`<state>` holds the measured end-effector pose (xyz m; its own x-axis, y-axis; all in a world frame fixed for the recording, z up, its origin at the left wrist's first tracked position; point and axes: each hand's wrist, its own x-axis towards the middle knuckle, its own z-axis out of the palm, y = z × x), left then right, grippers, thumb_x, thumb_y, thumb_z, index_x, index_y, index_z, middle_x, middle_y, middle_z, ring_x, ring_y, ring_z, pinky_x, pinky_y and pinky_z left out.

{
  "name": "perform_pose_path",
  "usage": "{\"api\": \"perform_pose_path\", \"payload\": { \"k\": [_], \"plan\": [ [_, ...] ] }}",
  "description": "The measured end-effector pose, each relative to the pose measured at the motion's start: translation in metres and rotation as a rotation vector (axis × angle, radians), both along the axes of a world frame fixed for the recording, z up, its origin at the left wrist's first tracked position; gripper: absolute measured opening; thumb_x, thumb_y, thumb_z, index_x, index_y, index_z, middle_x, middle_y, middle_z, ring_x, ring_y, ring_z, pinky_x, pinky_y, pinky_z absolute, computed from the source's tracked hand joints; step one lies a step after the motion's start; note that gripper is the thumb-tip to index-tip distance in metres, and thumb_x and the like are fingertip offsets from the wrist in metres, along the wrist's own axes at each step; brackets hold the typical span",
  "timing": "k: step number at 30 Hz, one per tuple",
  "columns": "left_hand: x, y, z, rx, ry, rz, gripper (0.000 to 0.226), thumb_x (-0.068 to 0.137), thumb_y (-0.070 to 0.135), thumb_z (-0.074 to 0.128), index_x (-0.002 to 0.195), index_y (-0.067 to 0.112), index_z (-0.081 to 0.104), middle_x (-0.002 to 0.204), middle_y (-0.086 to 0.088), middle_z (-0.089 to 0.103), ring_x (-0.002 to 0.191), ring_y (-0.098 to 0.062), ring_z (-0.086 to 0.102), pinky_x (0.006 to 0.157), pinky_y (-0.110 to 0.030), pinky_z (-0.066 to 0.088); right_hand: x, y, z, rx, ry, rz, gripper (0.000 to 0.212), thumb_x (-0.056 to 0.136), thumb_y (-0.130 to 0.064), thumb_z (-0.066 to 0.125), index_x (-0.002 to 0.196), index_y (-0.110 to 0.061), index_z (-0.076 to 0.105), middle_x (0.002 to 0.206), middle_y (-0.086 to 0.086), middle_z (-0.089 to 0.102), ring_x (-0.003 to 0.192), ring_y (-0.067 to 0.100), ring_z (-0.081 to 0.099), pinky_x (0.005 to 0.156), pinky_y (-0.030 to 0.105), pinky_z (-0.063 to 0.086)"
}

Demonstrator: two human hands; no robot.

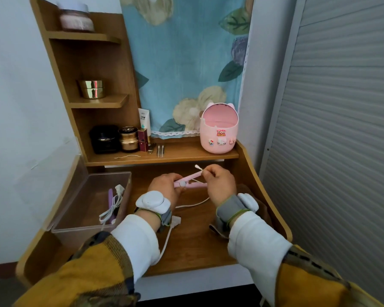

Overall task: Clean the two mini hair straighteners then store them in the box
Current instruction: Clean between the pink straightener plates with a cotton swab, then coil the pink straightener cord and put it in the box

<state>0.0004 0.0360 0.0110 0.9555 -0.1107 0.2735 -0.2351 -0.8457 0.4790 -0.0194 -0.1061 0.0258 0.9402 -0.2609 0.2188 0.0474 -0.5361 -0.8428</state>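
My left hand (164,187) grips a pink mini hair straightener (187,181) above the middle of the wooden desk; its two arms are spread apart. My right hand (220,182) pinches a cotton swab (198,169) whose white tip points up and left over the upper arm. The straightener's white cord (193,204) trails across the desk to a plug (175,220) near my left wrist. A clear plastic box (60,227) stands at the left, lid up. Inside lies a purple mini hair straightener (110,199) with its coiled white cord.
On the low shelf behind stand a pink lidded bin (218,129), two cotton swabs (160,150), a black box (104,138), a gold jar (128,138), a lipstick and a tube. A brown cloth (251,191) lies under my right wrist. Upper shelves hold jars.
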Motion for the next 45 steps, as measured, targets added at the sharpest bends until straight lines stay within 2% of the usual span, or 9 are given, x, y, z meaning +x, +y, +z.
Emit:
{"api": "perform_pose_path", "payload": {
  "k": [13, 18, 22, 25, 31, 34, 37, 40, 45],
  "plan": [
    [0.032, 0.002, 0.04, 0.031, 0.16, 0.022, 0.029, 0.097, 0.033, 0.043, 0.115, 0.014, 0.056, 0.109, -0.011, 0.062, 0.097, -0.027, 0.058, 0.075, -0.03, 0.041, 0.047, -0.019, 0.081, 0.697, -0.251, 0.09, 0.016, 0.08, 0.0, 0.068, 0.092, -0.01, 0.072, 0.088, 0.002, 0.068, 0.084, 0.015, 0.06, 0.081, 0.027, 0.05],
    [0.042, 0.013, 0.049, -0.222, 0.174, 0.027, 0.026, 0.097, 0.03, 0.044, 0.105, 0.013, 0.062, 0.082, -0.003, 0.057, 0.075, -0.018, 0.05, 0.058, -0.026, 0.031, 0.091, -0.039, 0.12, 0.468, -0.393, -0.06, 0.011, 0.08, -0.008, 0.071, 0.088, -0.016, 0.072, 0.085, -0.002, 0.069, 0.072, 0.011, 0.062, 0.074, 0.025, 0.053],
    [0.047, 0.021, 0.049, -0.365, 0.227, 0.017, 0.021, 0.098, 0.028, 0.043, 0.087, 0.018, 0.058, 0.066, 0.001, 0.051, 0.057, -0.012, 0.041, 0.054, -0.025, 0.029, 0.12, -0.044, 0.113, 0.199, -0.263, -0.196, 0.016, 0.085, -0.014, 0.065, 0.1, -0.016, 0.071, 0.1, 0.003, 0.071, 0.098, 0.022, 0.066, 0.091, 0.022, 0.048],
    [0.048, 0.025, 0.046, -0.533, 0.295, 0.015, 0.022, 0.099, 0.027, 0.042, 0.085, 0.016, 0.055, 0.065, -0.001, 0.05, 0.054, -0.014, 0.039, 0.052, -0.025, 0.029, 0.124, -0.045, 0.102, 0.066, -0.156, -0.177, 0.03, 0.094, -0.011, 0.049, 0.121, -0.011, 0.063, 0.125, 0.01, 0.062, 0.11, 0.022, 0.058, 0.075, 0.014, 0.04],
    [0.043, 0.018, 0.041, -1.083, 0.473, -0.016, 0.023, 0.097, 0.03, 0.045, 0.09, 0.013, 0.059, 0.063, -0.003, 0.051, 0.041, -0.009, 0.04, 0.04, -0.016, 0.026, 0.09, -0.028, 0.089, -0.049, -0.38, -0.262, 0.036, 0.084, 0.004, 0.046, 0.11, -0.011, 0.066, 0.118, 0.008, 0.061, 0.11, 0.025, 0.057, 0.1, 0.028, 0.041],
    [0.039, 0.01, 0.043, -1.368, 0.559, -0.122, 0.031, 0.098, 0.031, 0.042, 0.102, 0.005, 0.058, 0.057, 0.0, 0.05, 0.036, -0.006, 0.039, 0.036, -0.013, 0.027, 0.065, -0.007, 0.063, 0.183, -0.301, -0.154, 0.026, 0.072, 0.006, 0.053, 0.075, -0.019, 0.062, 0.087, 0.004, 0.066, 0.09, 0.026, 0.064, 0.089, 0.039, 0.051],
    [0.034, 0.004, 0.052, -1.625, 0.625, -0.305, 0.03, 0.099, 0.034, 0.036, 0.102, 0.01, 0.053, 0.054, 0.004, 0.05, 0.037, -0.004, 0.041, 0.035, -0.013, 0.03, 0.045, 0.017, 0.038, 0.267, 0.024, 0.283, 0.032, 0.067, 0.009, 0.057, 0.09, -0.014, 0.06, 0.103, 0.019, 0.064, 0.105, 0.037, 0.06, 0.08, 0.033, 0.053],
    [0.027, 0.003, 0.066, -1.745, 0.63, -0.462, 0.031, 0.099, 0.038, 0.031, 0.099, 0.015, 0.051, 0.057, 0.006, 0.048, 0.035, -0.001, 0.035, 0.034, -0.011, 0.025, 0.031, 0.029, 0.018, 0.028, 0.311, 0.634, 0.063, 0.075, 0.006, 0.067, 0.131, -0.014, 0.047, 0.123, 0.009, 0.057, 0.113, 0.025, 0.054, 0.087, 0.031, 0.05],
    [0.02, 0.025, 0.081, -1.716, 0.567, -0.542, 0.026, 0.089, 0.034, 0.047, 0.107, 0.015, 0.05, 0.057, 0.006, 0.042, 0.032, -0.001, 0.028, 0.032, -0.012, 0.019, 0.027, 0.013, 0.009, -0.371, 0.327, 0.443, 0.009, 0.088, -0.029, 0.062, 0.096, -0.025, 0.061, 0.097, -0.004, 0.059, 0.094, 0.013, 0.055, 0.08, 0.028, 0.047]
  ]
}}
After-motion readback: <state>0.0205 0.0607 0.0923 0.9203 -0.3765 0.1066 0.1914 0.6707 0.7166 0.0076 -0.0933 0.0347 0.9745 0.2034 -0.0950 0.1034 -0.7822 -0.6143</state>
